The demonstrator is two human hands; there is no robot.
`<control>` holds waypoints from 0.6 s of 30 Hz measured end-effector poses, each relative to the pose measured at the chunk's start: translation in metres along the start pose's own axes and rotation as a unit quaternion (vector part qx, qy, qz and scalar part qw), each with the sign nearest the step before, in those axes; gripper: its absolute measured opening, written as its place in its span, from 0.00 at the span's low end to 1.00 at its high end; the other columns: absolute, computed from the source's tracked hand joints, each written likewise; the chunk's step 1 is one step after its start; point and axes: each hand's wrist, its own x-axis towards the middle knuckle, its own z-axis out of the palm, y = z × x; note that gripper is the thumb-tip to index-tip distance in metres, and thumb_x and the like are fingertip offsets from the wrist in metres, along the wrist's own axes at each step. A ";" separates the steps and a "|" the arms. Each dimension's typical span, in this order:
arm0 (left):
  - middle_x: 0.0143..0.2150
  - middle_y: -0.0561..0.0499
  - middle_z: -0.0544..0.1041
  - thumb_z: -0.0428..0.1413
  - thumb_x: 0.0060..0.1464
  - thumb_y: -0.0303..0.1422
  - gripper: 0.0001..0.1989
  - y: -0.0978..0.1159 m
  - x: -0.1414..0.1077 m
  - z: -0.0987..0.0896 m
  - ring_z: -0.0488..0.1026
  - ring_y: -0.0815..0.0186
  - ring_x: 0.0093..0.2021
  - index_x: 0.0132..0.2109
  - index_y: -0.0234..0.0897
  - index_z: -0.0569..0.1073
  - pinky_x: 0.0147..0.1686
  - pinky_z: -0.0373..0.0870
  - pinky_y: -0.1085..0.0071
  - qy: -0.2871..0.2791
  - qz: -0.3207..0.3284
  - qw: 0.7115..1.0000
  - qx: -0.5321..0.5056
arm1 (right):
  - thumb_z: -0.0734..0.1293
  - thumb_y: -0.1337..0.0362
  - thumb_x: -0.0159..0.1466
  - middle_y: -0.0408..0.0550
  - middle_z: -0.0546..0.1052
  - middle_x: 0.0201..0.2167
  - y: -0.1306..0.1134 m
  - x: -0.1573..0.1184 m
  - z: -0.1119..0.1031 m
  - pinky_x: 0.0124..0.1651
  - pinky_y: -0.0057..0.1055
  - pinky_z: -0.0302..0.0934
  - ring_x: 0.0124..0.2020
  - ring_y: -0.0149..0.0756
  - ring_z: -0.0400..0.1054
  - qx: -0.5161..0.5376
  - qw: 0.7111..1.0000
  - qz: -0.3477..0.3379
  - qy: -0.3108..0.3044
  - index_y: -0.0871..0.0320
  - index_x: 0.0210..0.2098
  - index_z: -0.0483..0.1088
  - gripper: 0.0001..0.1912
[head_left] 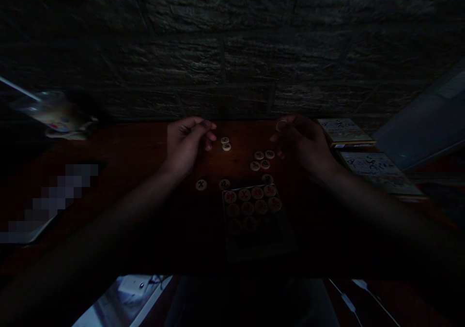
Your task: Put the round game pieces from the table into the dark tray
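Between thumb and fingers of my right hand (303, 138) is a round Chinese chess piece (281, 125), held above the wooden table (127, 147). My left hand (186, 140) is closed in a pinch, and the dim light hides whether anything is in it. Two touching pieces (225, 144) lie just right of it. Nearer my right hand sits a small group of dark-marked pieces (265, 164). A single piece (201, 185) and another piece (224, 184) lie closer to me. Rows of red-marked pieces (246, 208) fill part of a shallow box (259, 254).
Two flat boxes (374, 169) with brush-style lettering lie at the right. A plastic cup (56, 116) with a straw stands at the left rear. Behind the table rises a stone block wall (232, 51). White cables (348, 303) hang below the front edge.
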 end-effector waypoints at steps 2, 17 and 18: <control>0.25 0.52 0.79 0.61 0.56 0.32 0.06 -0.001 0.000 0.000 0.69 0.71 0.19 0.32 0.39 0.81 0.19 0.65 0.74 -0.002 0.001 1.000 -0.001 | 0.76 0.51 0.66 0.42 0.80 0.28 0.001 0.000 0.000 0.20 0.26 0.63 0.18 0.27 0.70 -0.004 1.000 -0.010 -0.001 0.55 0.38 0.71 0.16; 0.25 0.51 0.81 0.62 0.57 0.32 0.07 0.006 -0.014 0.010 0.72 0.71 0.19 0.32 0.38 0.83 0.20 0.69 0.76 -0.043 -0.001 0.999 0.006 | 0.80 0.46 0.60 0.46 0.83 0.24 -0.004 -0.003 0.004 0.18 0.25 0.65 0.16 0.30 0.72 -0.011 0.999 0.026 -0.033 0.57 0.34 0.75 0.22; 0.24 0.51 0.81 0.62 0.57 0.32 0.07 0.008 -0.015 0.011 0.72 0.71 0.19 0.32 0.38 0.83 0.20 0.68 0.76 -0.046 0.001 0.999 0.008 | 0.80 0.46 0.61 0.45 0.82 0.23 -0.004 -0.003 0.004 0.18 0.25 0.65 0.16 0.30 0.72 -0.011 0.999 0.025 -0.034 0.57 0.34 0.74 0.22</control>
